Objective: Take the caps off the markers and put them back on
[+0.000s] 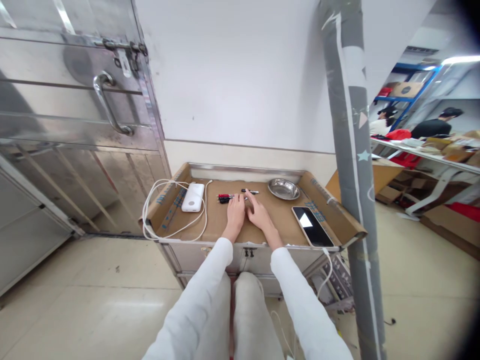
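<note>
A group of slim pens, red pens [225, 195] with black pens [224, 201] just in front of them, lies flat near the middle of the table [247, 170], side by side and pointing across it. A single black pen [254, 192] lies to the right of the group, slightly further back. The left hand [236, 212] is palm down at the right end of the group, its fingers bent over the pen ends; whether they grasp any cannot be determined. The right hand [258, 214] is just beside it, index finger extended to the single black pen; contact is apparent, but a grip on it cannot be confirmed. Brown cardboard [217, 227] covers the table top and rises along both sides, with blue printing. Left of the pens stands no taller item than a white power bank [193, 196], lying flat, with a white cable [147, 212] looped around it and over the table's left edge. To the right, a round metal dish [284, 189] sits near the back, and a phone [314, 227] lies face up at the front. A grey wrapped pole [350, 125] rises beyond the right side; a metal door [75, 110] is at left.
</note>
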`<control>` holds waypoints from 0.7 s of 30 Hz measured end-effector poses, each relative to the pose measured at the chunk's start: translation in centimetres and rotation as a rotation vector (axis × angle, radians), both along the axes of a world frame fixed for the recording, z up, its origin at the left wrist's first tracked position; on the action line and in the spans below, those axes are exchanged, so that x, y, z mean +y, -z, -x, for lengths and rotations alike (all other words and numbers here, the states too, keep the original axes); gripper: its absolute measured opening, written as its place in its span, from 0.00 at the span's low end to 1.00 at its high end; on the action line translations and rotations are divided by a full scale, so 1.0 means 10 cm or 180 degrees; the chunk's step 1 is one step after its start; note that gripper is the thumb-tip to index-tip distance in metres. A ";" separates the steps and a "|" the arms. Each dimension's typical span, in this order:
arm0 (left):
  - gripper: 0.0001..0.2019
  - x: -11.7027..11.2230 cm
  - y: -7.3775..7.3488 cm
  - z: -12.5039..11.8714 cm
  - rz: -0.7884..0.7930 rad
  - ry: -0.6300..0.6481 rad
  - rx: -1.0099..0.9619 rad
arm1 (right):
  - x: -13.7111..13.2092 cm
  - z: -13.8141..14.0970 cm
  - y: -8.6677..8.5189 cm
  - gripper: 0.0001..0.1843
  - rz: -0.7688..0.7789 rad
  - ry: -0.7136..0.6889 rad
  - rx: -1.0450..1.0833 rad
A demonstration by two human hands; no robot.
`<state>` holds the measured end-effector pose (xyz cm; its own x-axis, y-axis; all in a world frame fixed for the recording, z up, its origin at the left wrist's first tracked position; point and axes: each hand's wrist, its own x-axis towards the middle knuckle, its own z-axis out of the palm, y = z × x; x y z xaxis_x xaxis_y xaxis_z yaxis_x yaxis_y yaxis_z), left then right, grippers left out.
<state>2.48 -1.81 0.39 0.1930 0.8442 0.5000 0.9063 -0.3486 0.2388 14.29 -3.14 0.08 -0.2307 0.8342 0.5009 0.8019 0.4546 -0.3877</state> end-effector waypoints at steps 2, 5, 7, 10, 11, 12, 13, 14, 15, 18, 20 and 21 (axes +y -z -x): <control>0.11 -0.02 -0.01 0.01 0.0039 -0.0112 -0.0071 | 0.02 0.00 0.03 0.40 0.0060 -0.0007 0.0084; 0.12 -0.07 -0.01 0.03 -0.0001 -0.0528 -0.0110 | 0.07 0.01 0.09 0.35 0.0186 0.0399 -0.0044; 0.13 -0.11 -0.02 0.05 -0.0012 -0.0917 -0.0085 | 0.12 0.01 0.12 0.30 0.0179 0.0652 -0.0149; 0.14 -0.14 -0.02 0.05 0.0071 -0.1180 -0.0005 | 0.17 0.01 0.13 0.26 0.0186 0.0903 -0.0232; 0.14 -0.14 -0.02 0.04 0.0103 -0.1188 0.0022 | 0.19 0.01 0.13 0.26 0.0191 0.0975 -0.0268; 0.14 -0.14 -0.02 0.04 0.0133 -0.1179 0.0050 | 0.21 0.01 0.12 0.25 0.0185 0.1054 -0.0307; 0.14 -0.14 -0.02 0.04 0.0160 -0.1169 0.0077 | 0.23 0.01 0.12 0.25 0.0174 0.1138 -0.0344; 0.14 -0.13 -0.01 0.03 0.0186 -0.1168 0.0099 | 0.25 0.01 0.12 0.25 0.0164 0.1214 -0.0376; 0.14 -0.12 -0.01 0.03 0.0206 -0.1164 0.0116 | 0.27 0.01 0.12 0.25 0.0164 0.1282 -0.0399; 0.14 -0.10 0.01 0.03 0.0202 -0.1148 0.0122 | 0.34 0.01 0.13 0.25 0.0258 0.1393 -0.0444; 0.14 -0.09 0.02 0.03 0.0173 -0.1110 0.0123 | 0.38 0.01 0.14 0.24 0.0301 0.1412 -0.0457; 0.14 -0.09 0.03 0.03 0.0153 -0.1075 0.0128 | 0.39 0.01 0.14 0.24 0.0291 0.1414 -0.0458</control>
<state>2.15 -2.69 0.09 -0.0827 0.8862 0.4558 0.9777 -0.0164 0.2093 14.20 0.71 -1.32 0.0969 0.9069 0.4100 0.9594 0.0245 -0.2809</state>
